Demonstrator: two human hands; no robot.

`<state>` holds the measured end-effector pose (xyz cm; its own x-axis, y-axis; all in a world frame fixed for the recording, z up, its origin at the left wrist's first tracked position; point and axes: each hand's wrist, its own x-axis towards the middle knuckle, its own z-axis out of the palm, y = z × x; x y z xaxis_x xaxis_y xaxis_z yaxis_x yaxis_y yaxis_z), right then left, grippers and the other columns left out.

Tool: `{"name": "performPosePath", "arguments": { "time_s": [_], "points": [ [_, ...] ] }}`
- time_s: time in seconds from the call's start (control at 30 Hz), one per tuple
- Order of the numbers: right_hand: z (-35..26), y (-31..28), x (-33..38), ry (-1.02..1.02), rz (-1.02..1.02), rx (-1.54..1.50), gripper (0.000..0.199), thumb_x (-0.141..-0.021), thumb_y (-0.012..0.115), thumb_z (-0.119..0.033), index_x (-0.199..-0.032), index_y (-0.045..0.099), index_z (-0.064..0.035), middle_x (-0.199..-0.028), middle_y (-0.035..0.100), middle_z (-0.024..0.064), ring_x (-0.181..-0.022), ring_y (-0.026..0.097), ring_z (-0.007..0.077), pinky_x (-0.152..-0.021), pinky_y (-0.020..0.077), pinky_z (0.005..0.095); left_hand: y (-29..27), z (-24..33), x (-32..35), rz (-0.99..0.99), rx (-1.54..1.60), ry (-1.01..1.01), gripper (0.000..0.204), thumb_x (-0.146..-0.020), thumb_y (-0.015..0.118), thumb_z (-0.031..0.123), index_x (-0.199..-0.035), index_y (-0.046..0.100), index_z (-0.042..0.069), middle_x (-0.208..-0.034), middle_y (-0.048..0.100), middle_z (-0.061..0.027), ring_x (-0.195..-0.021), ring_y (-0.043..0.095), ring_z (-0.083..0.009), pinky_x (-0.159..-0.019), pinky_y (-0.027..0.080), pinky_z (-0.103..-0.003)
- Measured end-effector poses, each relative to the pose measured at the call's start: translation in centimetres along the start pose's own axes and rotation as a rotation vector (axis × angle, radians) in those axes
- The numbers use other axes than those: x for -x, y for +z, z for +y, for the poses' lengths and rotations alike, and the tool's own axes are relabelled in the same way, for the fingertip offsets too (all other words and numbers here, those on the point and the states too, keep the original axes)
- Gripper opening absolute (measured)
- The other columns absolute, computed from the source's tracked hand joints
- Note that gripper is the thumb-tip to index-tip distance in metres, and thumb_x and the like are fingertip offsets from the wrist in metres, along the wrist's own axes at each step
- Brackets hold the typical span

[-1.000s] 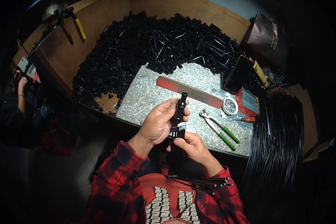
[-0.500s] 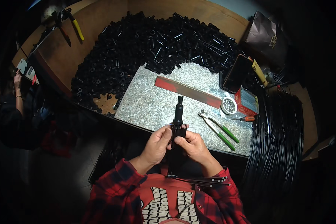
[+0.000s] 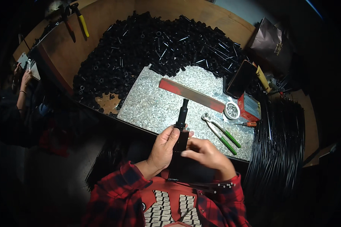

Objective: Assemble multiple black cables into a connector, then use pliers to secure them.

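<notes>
My left hand (image 3: 163, 148) is closed round a black stepped plastic tube (image 3: 182, 114) with a dense set of thin black rods (image 3: 179, 145) hanging down from it; it resembles part of an umbrella frame. The tube stands nearly upright, leaning slightly right, and pale rod tips line its lower collar. Just right of the rods is my right hand (image 3: 208, 153), its thumb reaching toward them, apart from the bent forefinger. Its other fingertips are hidden. Across my lap lie several loose black rods (image 3: 204, 186) with pale ends. Green-handled pincers (image 3: 221, 135) rest on the speckled board beyond my right hand.
A large heap of black plastic parts (image 3: 147, 49) fills the far side of the speckled board (image 3: 140, 102). A red-ended bar (image 3: 191, 95), white cup (image 3: 231, 110), screwdriver (image 3: 250, 124) and phone (image 3: 241, 78) lie to the right. Long black rods (image 3: 278, 143) hang beyond. Another person's hand (image 3: 26, 78) is far left.
My right hand has let go of the tube's base and moved slightly right and down. The left hand keeps its hold, and the tube leans a little more to the right.
</notes>
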<state>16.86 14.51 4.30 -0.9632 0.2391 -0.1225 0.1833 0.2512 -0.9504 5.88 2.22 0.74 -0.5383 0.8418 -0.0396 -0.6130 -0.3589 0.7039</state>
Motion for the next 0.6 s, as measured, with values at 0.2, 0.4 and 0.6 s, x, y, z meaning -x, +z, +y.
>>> {"name": "performPosePath", "arguments": {
  "time_s": [0.2, 0.4, 0.6],
  "points": [
    [-3.4, -5.3, -0.8, -0.032, 0.290, 0.176, 0.020, -0.092, 0.054, -0.011, -0.105, 0.060, 0.0037, -0.096, 0.067, 0.0083, -0.085, 0.061, 0.0123, -0.075, 0.0484, 0.0259, 0.5, 0.2, 0.2, -0.039, 0.012, -0.023, 0.033, -0.101, 0.039, 0.027, -0.114, 0.051, -0.001, -0.098, 0.062, -0.0098, -0.085, 0.062, -0.0160, -0.076, 0.051, -0.028],
    [-5.9, -3.4, -5.3, -0.168, 0.187, 0.021, 0.042, -0.089, 0.059, -0.006, -0.127, 0.047, 0.0053, -0.097, 0.063, 0.0083, -0.088, 0.058, 0.0112, -0.077, 0.0476, 0.0235, 0.8, -0.4, 0.2, -0.090, -0.063, 0.000, 0.037, -0.101, 0.039, 0.031, -0.113, 0.052, -0.001, -0.096, 0.061, -0.0089, -0.083, 0.060, -0.0136, -0.076, 0.050, -0.028],
    [-6.8, -2.7, -6.1, -0.131, 0.159, 0.028, 0.031, -0.086, 0.064, -0.005, -0.114, 0.052, 0.0037, -0.079, 0.057, 0.0021, -0.068, 0.053, 0.0064, -0.061, 0.0450, 0.0201, 1.2, 0.3, 0.6, -0.053, -0.142, 0.044, 0.040, -0.101, 0.037, 0.034, -0.105, 0.056, -0.001, -0.089, 0.062, -0.0078, -0.081, 0.060, -0.0130, -0.077, 0.048, -0.027]
  ]
}}
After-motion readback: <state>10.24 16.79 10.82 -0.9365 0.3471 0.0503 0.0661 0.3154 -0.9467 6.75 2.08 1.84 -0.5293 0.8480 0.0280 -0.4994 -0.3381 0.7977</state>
